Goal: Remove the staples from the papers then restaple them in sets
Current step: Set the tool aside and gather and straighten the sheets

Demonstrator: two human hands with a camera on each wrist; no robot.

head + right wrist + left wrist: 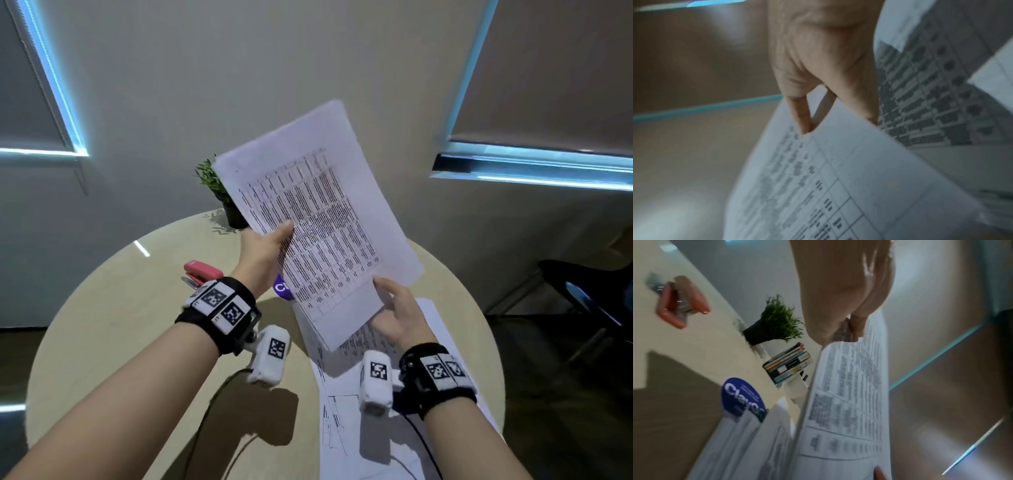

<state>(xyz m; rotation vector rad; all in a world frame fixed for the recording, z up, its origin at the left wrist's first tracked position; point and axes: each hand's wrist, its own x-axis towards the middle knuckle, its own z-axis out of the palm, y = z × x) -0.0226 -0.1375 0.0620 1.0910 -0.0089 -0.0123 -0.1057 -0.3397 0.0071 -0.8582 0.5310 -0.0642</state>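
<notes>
With the left hand (263, 255) and right hand (399, 313) each pinching an edge of the sheets (318, 219) raised above the tabletop (113, 308), a loose pinch could probably let pages slip and mix sets.

I see a round table (102, 308), a potted plant (219, 192) at its far edge, a blue round sticker (742, 397) reading "Clar…", a stack of books (789, 363) beyond the table, two window blinds (555, 68), and a dark chair (589, 294).
</notes>
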